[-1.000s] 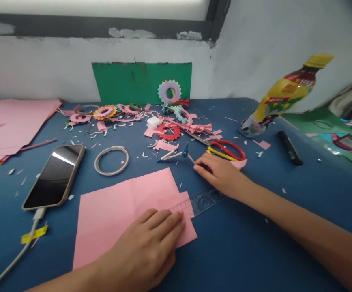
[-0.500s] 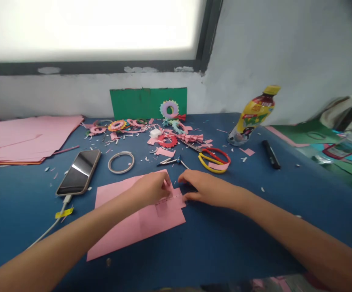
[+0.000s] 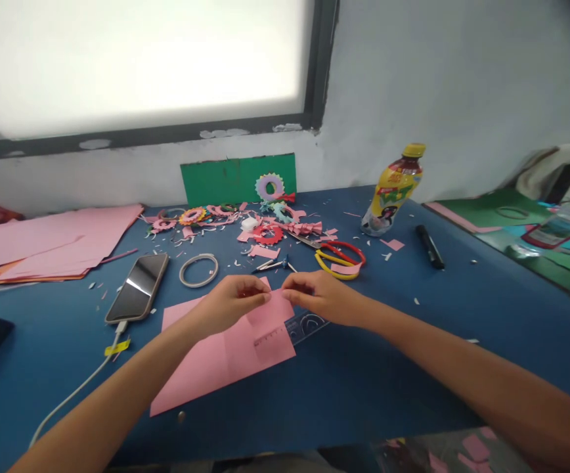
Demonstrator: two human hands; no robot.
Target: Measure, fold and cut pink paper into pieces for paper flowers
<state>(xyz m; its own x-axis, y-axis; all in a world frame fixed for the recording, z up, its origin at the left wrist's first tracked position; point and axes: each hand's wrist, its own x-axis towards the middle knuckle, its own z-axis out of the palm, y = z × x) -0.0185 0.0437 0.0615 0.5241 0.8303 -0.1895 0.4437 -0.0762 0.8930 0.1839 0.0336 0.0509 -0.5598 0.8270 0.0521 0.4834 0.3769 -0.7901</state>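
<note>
My left hand [image 3: 230,303] and my right hand [image 3: 322,297] come close together over a large pink paper sheet [image 3: 196,368] on the blue table. Thumb and fingers of each pinch a small pink paper piece [image 3: 271,314], left hand at its left side, right hand at its upper right. A clear ruler [image 3: 309,326] lies partly on the sheet under this piece, its right end sticking out past the sheet's edge. Just beyond the hands are a drawing compass [image 3: 271,265] and scissors [image 3: 347,257] with red and yellow handles, a pink scrap on them.
A phone [image 3: 138,288] on a white cable and a tape roll [image 3: 199,270] lie to the left. Pink sheets [image 3: 88,236] are stacked farther left. Paper rings and scraps [image 3: 268,234] cover the back. A drink bottle [image 3: 394,190] and a black marker [image 3: 429,247] stand and lie right.
Both hands have risen slightly from the sheet with the small pink piece pinched between them. More of the ruler shows at the right. The camera view has shifted and tilted a little.
</note>
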